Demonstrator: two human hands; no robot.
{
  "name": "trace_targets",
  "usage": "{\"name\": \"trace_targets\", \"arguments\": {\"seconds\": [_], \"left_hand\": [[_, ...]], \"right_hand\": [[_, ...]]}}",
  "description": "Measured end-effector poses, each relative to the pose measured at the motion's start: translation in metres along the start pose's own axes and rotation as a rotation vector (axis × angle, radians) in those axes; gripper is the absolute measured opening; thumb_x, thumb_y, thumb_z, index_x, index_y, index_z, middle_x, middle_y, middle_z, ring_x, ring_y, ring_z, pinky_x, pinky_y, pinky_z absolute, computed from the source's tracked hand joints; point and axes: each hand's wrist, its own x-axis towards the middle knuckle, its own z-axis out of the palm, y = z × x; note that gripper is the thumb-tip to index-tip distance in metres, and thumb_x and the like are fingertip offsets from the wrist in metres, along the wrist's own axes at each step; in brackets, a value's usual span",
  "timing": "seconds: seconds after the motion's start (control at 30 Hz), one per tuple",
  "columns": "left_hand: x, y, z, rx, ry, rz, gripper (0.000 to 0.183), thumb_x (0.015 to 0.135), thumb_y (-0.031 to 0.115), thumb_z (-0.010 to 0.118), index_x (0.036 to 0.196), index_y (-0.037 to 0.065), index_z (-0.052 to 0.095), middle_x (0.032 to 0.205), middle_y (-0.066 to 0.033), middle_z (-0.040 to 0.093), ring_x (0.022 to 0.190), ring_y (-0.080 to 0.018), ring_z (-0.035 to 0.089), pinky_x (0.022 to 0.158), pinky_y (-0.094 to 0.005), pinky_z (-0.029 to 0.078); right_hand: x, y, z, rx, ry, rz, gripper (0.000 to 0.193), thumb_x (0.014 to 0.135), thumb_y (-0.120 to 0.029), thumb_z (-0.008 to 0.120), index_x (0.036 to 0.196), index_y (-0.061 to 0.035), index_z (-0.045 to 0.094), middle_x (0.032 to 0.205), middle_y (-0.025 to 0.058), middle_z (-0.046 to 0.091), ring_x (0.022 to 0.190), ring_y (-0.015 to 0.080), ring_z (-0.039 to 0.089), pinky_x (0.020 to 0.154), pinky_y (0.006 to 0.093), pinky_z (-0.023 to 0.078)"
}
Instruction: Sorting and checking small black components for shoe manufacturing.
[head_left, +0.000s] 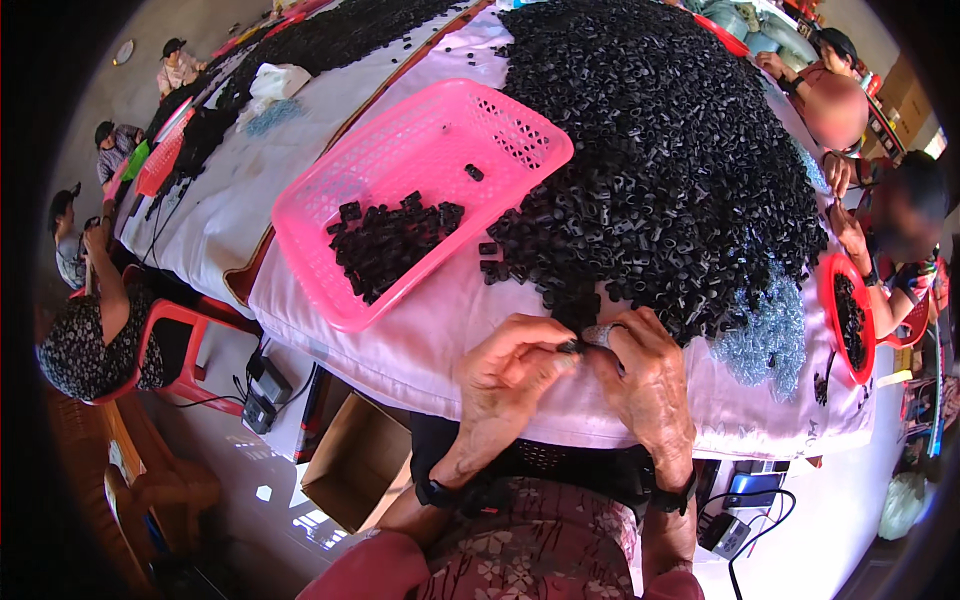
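Near the table's front edge, my left hand (pixel 505 375) pinches a small black plastic clip (pixel 568 347) between thumb and fingertips. Close beside it, my right hand (pixel 645 375) has its fingers curled inward and touching at the tips. Something pale shows at its index finger, but what the fingers hold is hidden. Just beyond both hands spreads a large heap of black plastic clips (pixel 660 170). To the left, a pink perforated basket (pixel 345 315) holds a small pile of the same black clips (pixel 395 245).
A pile of small clear pieces (pixel 765 340) lies right of the heap, near a red tray (pixel 832 290) of black parts. White cloth (pixel 330 345) covers the table. An open cardboard box (pixel 350 460) stands below. Other people sit along both sides; a red chair (pixel 185 345) is at left.
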Motion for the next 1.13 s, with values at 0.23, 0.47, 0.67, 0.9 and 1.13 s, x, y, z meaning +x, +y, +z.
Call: {"name": "trace_targets", "arguments": {"seconds": [0.23,0.47,0.67,0.9,1.13], "left_hand": [[-0.002,0.000,0.001,0.006,0.000,-0.033,0.027,0.087,-0.011,0.060,0.113,-0.005,0.058,0.106,-0.0085,0.056,0.096,-0.0135,0.059,0.088,-0.0272,0.052],[-0.002,0.000,-0.003,-0.029,-0.002,-0.047,0.027,0.088,-0.011,0.059,0.114,-0.004,0.058,0.108,-0.0088,0.056,0.095,-0.0127,0.059,0.087,-0.0271,0.053],[-0.001,0.000,0.002,-0.018,-0.021,-0.114,0.026,0.087,-0.008,0.063,0.112,-0.003,0.058,0.104,-0.0104,0.062,0.095,-0.0171,0.063,0.084,-0.0302,0.055],[-0.001,-0.004,0.017,-0.221,-0.161,-0.352,0.022,0.086,-0.006,0.066,0.107,-0.003,0.060,0.099,-0.0107,0.064,0.090,-0.0153,0.065,0.081,-0.0311,0.058],[-0.006,-0.016,0.024,-0.172,-0.178,-0.325,0.021,0.086,-0.004,0.066,0.106,-0.003,0.060,0.100,-0.0125,0.065,0.092,-0.0173,0.066,0.082,-0.0329,0.058]], "right_hand": [[0.003,-0.012,0.000,-0.161,-0.031,0.024,0.017,0.068,0.003,0.066,0.082,0.0003,0.058,0.083,0.0121,0.058,0.081,0.0302,0.059,0.065,0.0403,0.051],[-0.001,-0.011,0.006,-0.169,-0.011,-0.019,0.017,0.068,0.005,0.065,0.082,0.0021,0.058,0.088,0.0124,0.057,0.081,0.0302,0.059,0.064,0.0400,0.053],[-0.012,-0.007,-0.001,-0.126,0.090,0.031,0.019,0.070,0.006,0.064,0.089,0.0032,0.062,0.091,0.0133,0.062,0.081,0.0289,0.062,0.066,0.0360,0.054],[-0.045,-0.012,-0.011,0.750,0.463,0.567,0.020,0.079,0.007,0.066,0.099,0.0038,0.066,0.092,0.0099,0.070,0.073,0.0154,0.064,0.066,0.0292,0.054],[-0.051,-0.016,-0.013,1.035,0.559,0.610,0.017,0.080,0.007,0.067,0.096,0.0040,0.068,0.091,0.0123,0.070,0.071,0.0155,0.063,0.059,0.0274,0.049]]}}
